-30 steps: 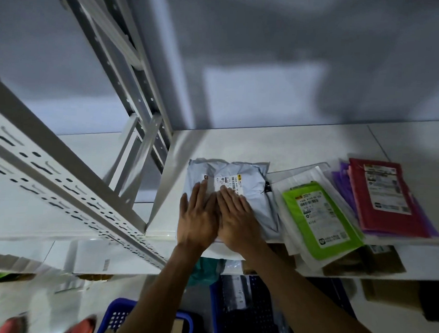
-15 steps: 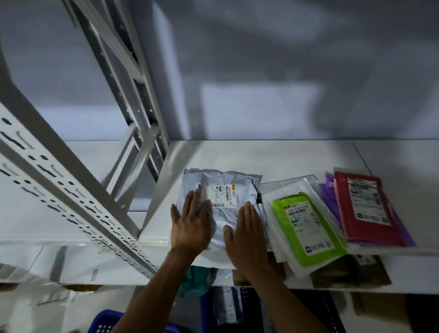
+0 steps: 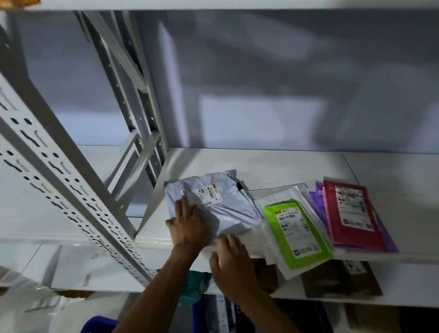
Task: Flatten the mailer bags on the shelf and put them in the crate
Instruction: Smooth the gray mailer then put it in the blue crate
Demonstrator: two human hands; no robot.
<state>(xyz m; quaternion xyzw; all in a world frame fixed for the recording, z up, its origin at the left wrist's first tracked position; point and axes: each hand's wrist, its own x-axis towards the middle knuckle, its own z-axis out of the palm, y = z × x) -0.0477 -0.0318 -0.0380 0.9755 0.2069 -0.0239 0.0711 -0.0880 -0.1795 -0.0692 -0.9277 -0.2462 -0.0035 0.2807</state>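
Left hand point(image 3: 189, 225): we saw fingers spread flat, pressing the grey mailer bag point(image 3: 227, 204) beneath them.
Right hand point(image 3: 232, 262): fingertips blurred at the bag's near edge; we couldn't tell its grip.
Crate point(image 3: 244, 326): well below the fingers, half hidden.

Both arms are bare and reach up into view from the lower edge. The left forearm point(image 3: 152, 294) rises from 7 o'clock toward 1 o'clock. The left hand point(image 3: 189, 225) lies palm down, its fingers straight and close together pointing to 12 o'clock, its thumb spread out to 9 o'clock. The right forearm point(image 3: 264, 317) comes in from 5 o'clock. The right hand point(image 3: 232, 262) sits just at 5 o'clock of the left, back upward, its fingers stretched toward 11 o'clock with blurred tips and its thumb splayed to 9 o'clock.
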